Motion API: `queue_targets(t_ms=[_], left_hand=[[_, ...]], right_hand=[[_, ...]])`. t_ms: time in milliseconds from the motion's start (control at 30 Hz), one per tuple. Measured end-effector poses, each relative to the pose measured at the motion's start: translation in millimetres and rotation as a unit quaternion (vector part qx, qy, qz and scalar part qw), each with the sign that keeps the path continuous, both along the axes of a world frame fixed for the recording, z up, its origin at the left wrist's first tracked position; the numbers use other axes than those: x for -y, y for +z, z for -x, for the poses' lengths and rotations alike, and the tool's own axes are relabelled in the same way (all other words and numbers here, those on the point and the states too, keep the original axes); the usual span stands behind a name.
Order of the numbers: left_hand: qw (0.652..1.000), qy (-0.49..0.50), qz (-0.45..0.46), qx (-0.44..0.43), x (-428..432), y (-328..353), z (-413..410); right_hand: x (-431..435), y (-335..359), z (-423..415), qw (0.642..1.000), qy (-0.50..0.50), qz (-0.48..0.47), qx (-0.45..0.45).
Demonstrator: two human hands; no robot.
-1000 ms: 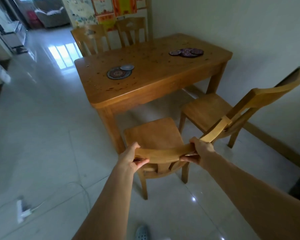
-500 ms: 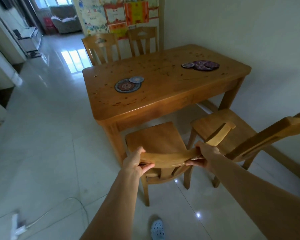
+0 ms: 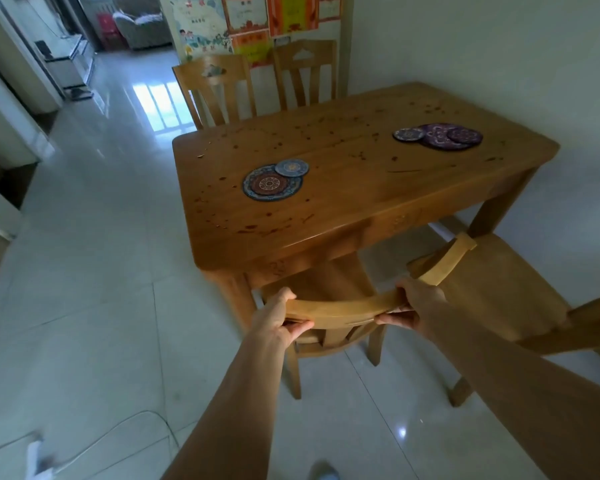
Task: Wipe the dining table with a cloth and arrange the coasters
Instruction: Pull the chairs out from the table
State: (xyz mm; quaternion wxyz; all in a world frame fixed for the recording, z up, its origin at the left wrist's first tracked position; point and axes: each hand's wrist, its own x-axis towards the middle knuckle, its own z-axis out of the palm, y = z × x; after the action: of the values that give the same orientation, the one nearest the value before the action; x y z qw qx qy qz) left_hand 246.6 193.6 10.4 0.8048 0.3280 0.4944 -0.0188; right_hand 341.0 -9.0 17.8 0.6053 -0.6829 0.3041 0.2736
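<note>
Head view: our left grip (image 3: 274, 323) and right grip (image 3: 413, 303) both clench the chair's (image 3: 340, 306) top rail, fingers curled beneath it, arms stretched forward. Since half a second ago the chair has slid in, and its seat now lies mostly under the desk (image 3: 343, 223) edge. Coasters sit unmoved on the spotted desk: a blue pair (image 3: 272, 183) near the left side, a purple trio (image 3: 440, 136) at the far right. A second chair (image 3: 499, 292) stands just beside our right grip; two more (image 3: 215, 88) stand beyond the desk.
</note>
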Motion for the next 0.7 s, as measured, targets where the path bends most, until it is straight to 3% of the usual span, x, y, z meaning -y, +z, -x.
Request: queue_targets(t_ms=[700], left_hand=[[1.0, 0.017, -0.005, -0.011, -76, -3, -82]], right_hand=[[-82, -8, -100, 0.998, 0.06, -0.023, -0.009]])
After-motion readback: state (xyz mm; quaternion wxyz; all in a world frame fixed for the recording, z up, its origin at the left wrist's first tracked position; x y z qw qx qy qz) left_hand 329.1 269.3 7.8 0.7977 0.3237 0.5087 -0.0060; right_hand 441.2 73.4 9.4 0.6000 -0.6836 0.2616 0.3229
